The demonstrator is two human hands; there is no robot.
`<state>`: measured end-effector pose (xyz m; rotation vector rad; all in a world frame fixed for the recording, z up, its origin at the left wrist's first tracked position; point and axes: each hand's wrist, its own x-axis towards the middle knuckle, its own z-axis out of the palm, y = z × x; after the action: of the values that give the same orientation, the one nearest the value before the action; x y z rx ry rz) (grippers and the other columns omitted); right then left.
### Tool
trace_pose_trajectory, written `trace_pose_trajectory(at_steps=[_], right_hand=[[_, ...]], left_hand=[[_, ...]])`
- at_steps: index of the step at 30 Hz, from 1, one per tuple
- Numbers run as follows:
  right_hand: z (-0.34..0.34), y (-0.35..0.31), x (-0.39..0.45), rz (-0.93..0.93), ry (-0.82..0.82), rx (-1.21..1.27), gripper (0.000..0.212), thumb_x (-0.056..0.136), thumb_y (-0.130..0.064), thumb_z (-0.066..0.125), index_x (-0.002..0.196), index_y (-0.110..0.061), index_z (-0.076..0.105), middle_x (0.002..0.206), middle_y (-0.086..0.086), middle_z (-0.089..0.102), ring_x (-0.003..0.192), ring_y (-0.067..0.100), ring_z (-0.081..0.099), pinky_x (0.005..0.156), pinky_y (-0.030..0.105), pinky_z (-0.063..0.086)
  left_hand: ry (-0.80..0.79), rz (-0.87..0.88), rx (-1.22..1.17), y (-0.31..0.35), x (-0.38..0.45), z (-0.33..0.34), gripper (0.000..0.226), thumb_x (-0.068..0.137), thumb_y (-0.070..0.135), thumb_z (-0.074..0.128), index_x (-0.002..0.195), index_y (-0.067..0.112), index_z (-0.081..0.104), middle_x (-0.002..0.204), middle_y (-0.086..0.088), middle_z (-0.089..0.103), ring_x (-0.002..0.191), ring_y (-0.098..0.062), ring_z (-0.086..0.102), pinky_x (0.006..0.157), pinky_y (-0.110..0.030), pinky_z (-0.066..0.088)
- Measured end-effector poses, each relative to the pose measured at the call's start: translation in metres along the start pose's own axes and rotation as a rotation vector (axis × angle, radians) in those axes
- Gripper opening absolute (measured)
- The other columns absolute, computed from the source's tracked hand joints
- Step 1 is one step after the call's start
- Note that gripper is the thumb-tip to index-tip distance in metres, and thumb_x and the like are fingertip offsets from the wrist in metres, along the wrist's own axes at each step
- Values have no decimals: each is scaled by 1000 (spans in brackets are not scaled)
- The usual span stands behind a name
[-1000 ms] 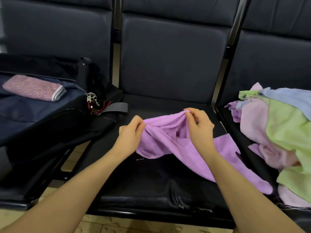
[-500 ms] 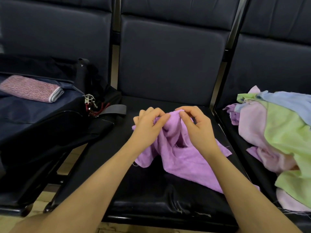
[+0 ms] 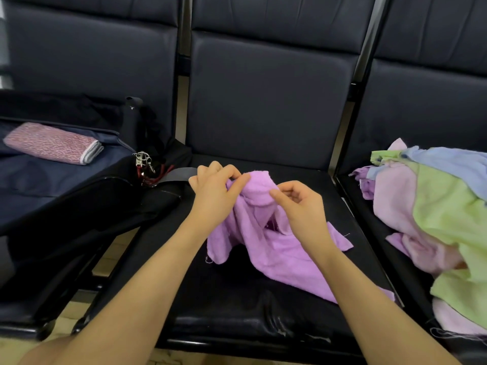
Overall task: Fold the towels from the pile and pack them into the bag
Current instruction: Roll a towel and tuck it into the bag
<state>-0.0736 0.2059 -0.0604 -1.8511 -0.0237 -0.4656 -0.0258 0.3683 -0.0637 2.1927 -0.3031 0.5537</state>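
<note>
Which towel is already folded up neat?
The speckled pink towel lying in the open bag. The purple towel and the pile are rumpled.

Purple towel [image 3: 266, 241]: crumpled, unfolded, bunched up on middle bench seat, tail trailing toward near right edge. Towel pile [image 3: 434, 219]: loose heap of pink, green, blue, purple cloths on right seat. Bag [image 3: 66, 185]: dark navy, open on left seat, folded pink-patterned towel [image 3: 52, 143] lying flat inside.

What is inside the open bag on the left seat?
One folded pink patterned towel lies on the blue lining of the bag. Nothing else shows inside. The part of the bag past the picture's left edge cannot be seen.
</note>
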Motion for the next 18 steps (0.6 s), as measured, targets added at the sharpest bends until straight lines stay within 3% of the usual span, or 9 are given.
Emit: trace_pose_trajectory(at_steps=[3, 7, 11, 14, 16, 18], right_hand=[[-4, -3, 1, -43, 63, 18, 10, 89, -10, 65, 93, -19, 62, 84, -1, 65, 75, 2, 61, 71, 15, 47], [-9, -6, -1, -99, 124, 73, 22, 92, -8, 60, 105, -25, 57, 83, 2, 65, 82, 10, 64, 75, 17, 50], [-9, -5, -2, -77, 104, -69, 15, 94, -11, 57, 98, -22, 67, 96, -9, 68, 93, 3, 63, 83, 21, 50], [-10, -3, -2, -73, 23, -143, 14, 92, -13, 60, 101, -19, 68, 99, -5, 66, 88, -1, 60, 77, 16, 48], [-4, 1, -5, -42, -91, -213, 13, 87, -22, 68, 100, -24, 67, 98, -7, 64, 90, 2, 59, 76, 15, 48], [6, 8, -9, -63, -179, -370, 21, 79, -36, 75, 96, -31, 63, 90, -19, 59, 94, 3, 54, 88, 23, 41]], left_hand=[[-89, 27, 100, -8, 1, -4, 23, 95, 45, 48, 91, 25, 58, 95, 5, 50, 97, -15, 38, 79, -25, 15], [-179, 91, 438, -24, 0, -12, 30, 97, 46, 43, 91, 19, 53, 94, 2, 45, 96, -22, 41, 79, -29, 19], [-143, 105, 223, -19, -1, -20, 28, 96, 42, 45, 78, 20, 48, 87, 4, 42, 92, -18, 38, 77, -25, 16], [-180, 86, 67, -10, 2, -22, 29, 96, 40, 47, 70, 26, 43, 84, 6, 40, 93, -15, 36, 81, -25, 17], [-223, 67, 29, -6, 2, -19, 30, 96, 40, 46, 69, 27, 43, 84, 7, 40, 94, -14, 36, 82, -26, 18], [-244, 55, -1, -4, 3, -15, 31, 97, 40, 46, 69, 28, 43, 82, 9, 40, 93, -14, 36, 79, -24, 17]])
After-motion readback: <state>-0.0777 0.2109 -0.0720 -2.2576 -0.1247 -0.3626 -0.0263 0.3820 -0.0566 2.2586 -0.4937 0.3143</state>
